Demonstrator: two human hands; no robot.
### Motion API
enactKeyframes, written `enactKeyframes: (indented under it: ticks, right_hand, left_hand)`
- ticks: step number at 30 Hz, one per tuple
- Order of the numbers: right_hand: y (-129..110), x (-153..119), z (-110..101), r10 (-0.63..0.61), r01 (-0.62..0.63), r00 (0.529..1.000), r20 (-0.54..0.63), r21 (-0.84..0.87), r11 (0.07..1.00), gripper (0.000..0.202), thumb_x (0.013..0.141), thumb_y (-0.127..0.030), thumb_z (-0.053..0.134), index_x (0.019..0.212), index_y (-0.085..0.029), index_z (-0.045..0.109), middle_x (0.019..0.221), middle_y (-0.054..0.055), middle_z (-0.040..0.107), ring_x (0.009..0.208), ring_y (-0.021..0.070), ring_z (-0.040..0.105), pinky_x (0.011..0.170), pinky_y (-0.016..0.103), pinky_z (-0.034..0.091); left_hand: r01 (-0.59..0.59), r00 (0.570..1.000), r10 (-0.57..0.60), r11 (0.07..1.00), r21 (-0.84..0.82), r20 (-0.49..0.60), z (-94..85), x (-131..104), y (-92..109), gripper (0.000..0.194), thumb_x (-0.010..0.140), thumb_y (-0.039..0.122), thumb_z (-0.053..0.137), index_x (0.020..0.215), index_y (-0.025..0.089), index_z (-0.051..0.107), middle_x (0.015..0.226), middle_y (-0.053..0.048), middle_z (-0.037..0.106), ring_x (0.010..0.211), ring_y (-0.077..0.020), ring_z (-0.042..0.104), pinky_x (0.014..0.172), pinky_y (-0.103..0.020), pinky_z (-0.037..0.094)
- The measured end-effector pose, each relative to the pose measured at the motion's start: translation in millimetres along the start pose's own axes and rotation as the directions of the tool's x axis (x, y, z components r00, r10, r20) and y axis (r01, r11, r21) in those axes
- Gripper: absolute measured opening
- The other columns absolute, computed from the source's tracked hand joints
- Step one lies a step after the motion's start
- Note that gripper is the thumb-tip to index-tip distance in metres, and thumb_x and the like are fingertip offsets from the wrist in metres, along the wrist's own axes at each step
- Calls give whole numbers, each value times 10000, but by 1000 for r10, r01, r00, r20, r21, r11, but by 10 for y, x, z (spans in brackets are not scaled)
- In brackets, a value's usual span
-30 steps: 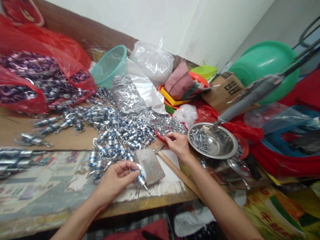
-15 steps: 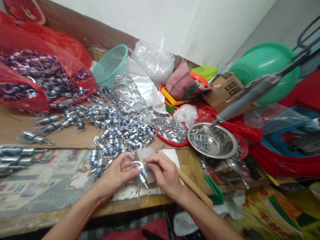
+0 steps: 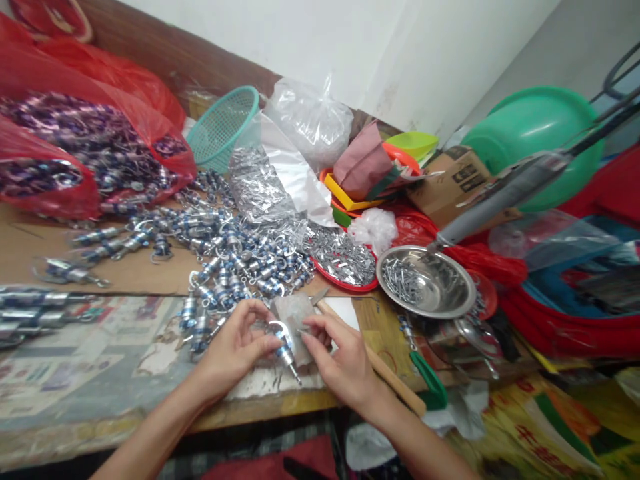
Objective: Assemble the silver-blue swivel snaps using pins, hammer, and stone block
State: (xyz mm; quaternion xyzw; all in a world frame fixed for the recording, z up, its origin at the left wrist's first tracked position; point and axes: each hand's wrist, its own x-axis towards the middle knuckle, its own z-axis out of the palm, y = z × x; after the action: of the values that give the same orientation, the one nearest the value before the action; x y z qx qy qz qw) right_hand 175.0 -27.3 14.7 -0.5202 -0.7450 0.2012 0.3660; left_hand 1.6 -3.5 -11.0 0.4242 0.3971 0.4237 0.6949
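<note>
My left hand (image 3: pixel 249 341) pinches a silver-and-blue metal hook fitting (image 3: pixel 285 348) between thumb and fingers, its curved hook up and its thin tip pointing down toward me. The fitting is over a grey metal block (image 3: pixel 296 312) on the bench. My right hand (image 3: pixel 334 348) is just right of the fitting, apart from it, with thumb and index finger drawn together; whatever is between them is too small to make out. Under the right wrist lies a tool with a wooden handle (image 3: pixel 395 381). A pile of similar hook fittings (image 3: pixel 250 257) spreads beyond the left hand.
A red plate of flat metal pieces (image 3: pixel 345 263) and a steel bowl of pins (image 3: pixel 425 283) stand right of the pile. A red bag of purple fittings (image 3: pixel 85 147) is at the left, by a teal basket (image 3: pixel 223 130). A green-handled tool (image 3: pixel 430 383) lies near the front edge.
My right hand has drawn slightly right, away from the hook fitting. My left hand keeps its hold on the fitting almost in place.
</note>
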Motion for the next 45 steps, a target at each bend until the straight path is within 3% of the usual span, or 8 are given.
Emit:
enactKeyframes:
  ticks: [10, 15, 21, 32, 34, 38, 42, 45]
  right_hand:
    - [-134, 202, -113, -187, 240, 928, 322, -136, 961, 282, 727, 11, 473, 823, -165, 671, 756, 45, 604, 712, 144, 548, 618, 227, 437]
    - [-141, 288, 10, -25, 28, 961, 276, -8, 1000, 171, 728, -44, 573, 783, -160, 685, 744, 36, 628, 727, 139, 577, 672, 240, 449]
    - [-86, 342, 84, 214, -260, 939, 268, 150, 954, 133, 659, -59, 650, 721, -163, 704, 636, 0, 625, 609, 123, 573, 576, 227, 436]
    - [-28, 287, 163, 86, -111, 981, 171, 146, 983, 140, 680, -110, 657, 759, -211, 714, 660, -4, 576, 652, 116, 543, 591, 225, 419]
    - [44, 287, 65, 84, -94, 995, 62, 189, 977, 129, 725, -146, 613, 784, -219, 700, 707, 0, 587, 693, 123, 556, 626, 232, 434]
    - [346, 148, -219, 175, -186, 972, -159, -56, 981, 201, 780, -235, 535, 964, -210, 613, 923, 48, 592, 836, 172, 555, 716, 287, 438]
    - [640, -105, -366, 306, -245, 947, 102, -390, 888, 285, 768, -297, 544, 1030, -187, 567, 929, 65, 594, 847, 211, 566, 733, 326, 431]
    - [625, -191, -403, 318, -265, 944, 85, -378, 887, 198, 790, -282, 513, 945, -176, 575, 859, 48, 598, 785, 195, 579, 687, 309, 447]
  left_hand:
    - [-32, 999, 32, 999, 26, -7, 21, 23, 18, 335, 645, 154, 652, 844, 226, 391, 810, 63, 481, 591, -80, 544, 493, -197, 467]
    - [-51, 999, 51, 998, 30, -3, 19, 20, 21, 343, 646, 132, 644, 847, 225, 382, 800, 64, 480, 574, -69, 546, 485, -184, 454]
    - [-41, 999, 41, 999, 18, -4, 28, 10, 26, 351, 648, 126, 640, 847, 226, 369, 806, 66, 468, 556, -60, 544, 471, -178, 459]
    - [-20, 1000, 20, 1000, 3, -15, 9, 39, -11, 382, 623, 123, 659, 855, 230, 375, 815, 66, 492, 561, -73, 559, 465, -197, 481]
    - [-23, 1000, 23, 1000, 14, -20, 7, 41, -12, 381, 625, 121, 658, 857, 229, 376, 810, 66, 501, 558, -70, 558, 462, -188, 471]
    - [-30, 999, 30, 999, 11, -28, 10, 43, -12, 373, 622, 120, 656, 851, 224, 381, 796, 69, 510, 547, -66, 555, 450, -173, 450]
    - [-29, 999, 29, 1000, 3, -42, 6, 46, -25, 382, 610, 119, 663, 853, 221, 387, 791, 68, 517, 553, -70, 555, 450, -177, 455]
    - [-34, 998, 34, 999, 13, -53, -2, 50, -41, 388, 610, 123, 668, 860, 221, 388, 798, 65, 524, 560, -75, 557, 449, -183, 463]
